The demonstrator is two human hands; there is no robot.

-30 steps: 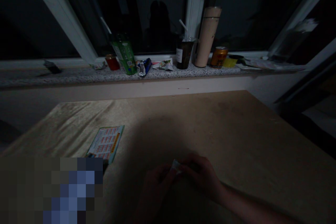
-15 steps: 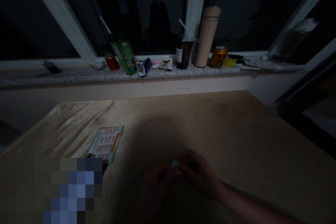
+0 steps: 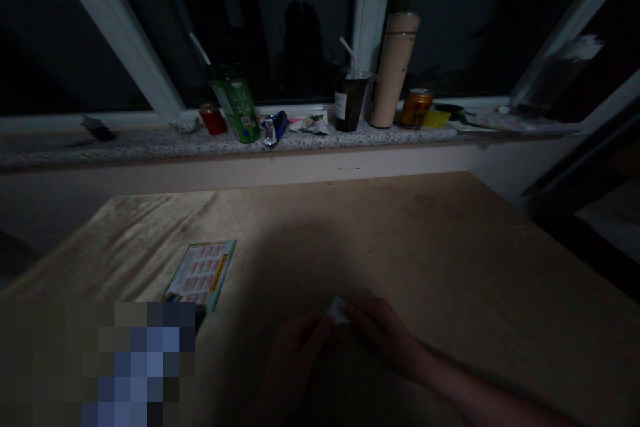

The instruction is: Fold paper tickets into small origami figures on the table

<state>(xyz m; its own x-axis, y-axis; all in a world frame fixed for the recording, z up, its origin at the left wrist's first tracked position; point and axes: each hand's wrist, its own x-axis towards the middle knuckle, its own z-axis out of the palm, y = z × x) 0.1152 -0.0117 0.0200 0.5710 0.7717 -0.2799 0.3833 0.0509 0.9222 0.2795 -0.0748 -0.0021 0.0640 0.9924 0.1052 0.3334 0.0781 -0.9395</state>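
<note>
Pale scrap [image 3: 338, 311], small, thin-looking, held in a narrow two-sided pinch.
Table [image 3: 425, 240], brown, beneath and around the grip; printed card [image 3: 203, 271], flat, left of and beyond it; right hand [image 3: 383, 327] and left hand [image 3: 301, 347], fingers closed on the scrap from either side, exact contact too dark to tell. Handling, as judged: light, even pressure both sides, wrists steady, scrap's edges left visible.
</note>
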